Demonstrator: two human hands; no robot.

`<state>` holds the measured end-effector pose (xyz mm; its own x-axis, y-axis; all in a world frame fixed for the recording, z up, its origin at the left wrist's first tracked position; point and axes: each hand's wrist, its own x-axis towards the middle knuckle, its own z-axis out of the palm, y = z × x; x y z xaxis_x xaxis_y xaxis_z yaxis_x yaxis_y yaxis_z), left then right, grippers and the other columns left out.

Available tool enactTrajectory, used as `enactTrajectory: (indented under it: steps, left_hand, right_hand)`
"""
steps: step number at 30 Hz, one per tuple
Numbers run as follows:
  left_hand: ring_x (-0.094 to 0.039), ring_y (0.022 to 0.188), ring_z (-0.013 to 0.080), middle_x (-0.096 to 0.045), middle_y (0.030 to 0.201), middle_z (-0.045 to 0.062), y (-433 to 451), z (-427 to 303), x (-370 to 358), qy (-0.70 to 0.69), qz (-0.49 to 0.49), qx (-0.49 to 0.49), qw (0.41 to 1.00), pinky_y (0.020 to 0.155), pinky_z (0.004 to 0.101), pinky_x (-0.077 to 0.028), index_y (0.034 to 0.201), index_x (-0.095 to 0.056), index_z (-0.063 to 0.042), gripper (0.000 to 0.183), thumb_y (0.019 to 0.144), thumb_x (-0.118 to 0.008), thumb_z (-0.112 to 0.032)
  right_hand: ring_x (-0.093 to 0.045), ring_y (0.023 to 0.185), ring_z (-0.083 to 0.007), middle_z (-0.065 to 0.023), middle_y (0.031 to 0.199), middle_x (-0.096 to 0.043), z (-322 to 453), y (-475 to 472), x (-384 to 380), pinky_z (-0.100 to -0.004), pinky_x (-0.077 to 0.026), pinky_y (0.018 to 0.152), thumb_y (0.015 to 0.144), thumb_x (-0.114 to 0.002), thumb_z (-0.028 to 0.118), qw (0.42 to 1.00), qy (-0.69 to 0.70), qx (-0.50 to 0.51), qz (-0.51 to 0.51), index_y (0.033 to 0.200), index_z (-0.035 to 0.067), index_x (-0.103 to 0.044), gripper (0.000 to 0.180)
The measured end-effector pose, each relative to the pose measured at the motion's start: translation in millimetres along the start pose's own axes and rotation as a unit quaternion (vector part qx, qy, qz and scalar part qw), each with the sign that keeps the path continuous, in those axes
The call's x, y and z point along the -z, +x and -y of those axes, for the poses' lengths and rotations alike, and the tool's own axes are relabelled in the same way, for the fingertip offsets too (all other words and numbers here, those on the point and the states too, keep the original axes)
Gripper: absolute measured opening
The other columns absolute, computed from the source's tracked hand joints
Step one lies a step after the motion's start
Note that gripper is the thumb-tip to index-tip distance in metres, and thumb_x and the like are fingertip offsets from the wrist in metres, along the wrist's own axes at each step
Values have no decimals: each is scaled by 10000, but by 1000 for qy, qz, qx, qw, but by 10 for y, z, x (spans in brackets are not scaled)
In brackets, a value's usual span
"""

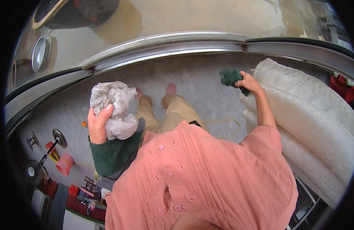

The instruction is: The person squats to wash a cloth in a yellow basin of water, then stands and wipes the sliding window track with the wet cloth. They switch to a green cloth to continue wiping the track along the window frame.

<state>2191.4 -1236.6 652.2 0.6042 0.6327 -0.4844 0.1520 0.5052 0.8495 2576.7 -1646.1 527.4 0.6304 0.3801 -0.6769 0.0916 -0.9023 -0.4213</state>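
Note:
My left hand (100,126) grips a bunched-up, thin whitish cloth (115,100), thumb pressed across its front. Dark green fabric (115,155) surrounds that forearm, with grey fabric beside it; whether this is a sleeve or a draped cloth I cannot tell. Out to the right, my right hand (248,82) pinches a crumpled dark green cloth (231,77), slightly blurred, which hangs above the grey floor (211,92). Close by that hand is a large cream fabric cover (303,106) with a swirl pattern, hiding what lies beneath.
A metal sliding-door track (165,49) crosses ahead. Beyond it are a metal basin (40,54) and a large dark vat (79,14). To the left stand a fan (59,138), a pink bucket (64,164) and a small stool (32,141). A yellowish cord (223,121) lies on the floor.

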Motion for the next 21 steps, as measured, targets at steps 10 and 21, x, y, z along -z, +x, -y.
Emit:
enactTrajectory:
  steps: [10,21]
  left_hand:
    - [-642,1025,210,-644,1178,121,-41,87,63,29,-31,-6,999,914,337,-497,1316,-521,33,515,871,-683,-167]
    - [-653,1022,211,-656,1168,128,19,238,195,-69,-33,4,997,910,329,-503,1292,-541,39,481,858,-680,-114]
  right_hand:
    - [-646,893,-339,-119,1152,-639,220,659,34,-443,-565,740,840,-582,46,805,-411,207,-376,1126,54,-609,287]
    - [-680,953,-315,-183,1020,-703,-335,416,-558,-408,-515,813,787,-573,11,969,-224,85,-63,995,0,-678,234]
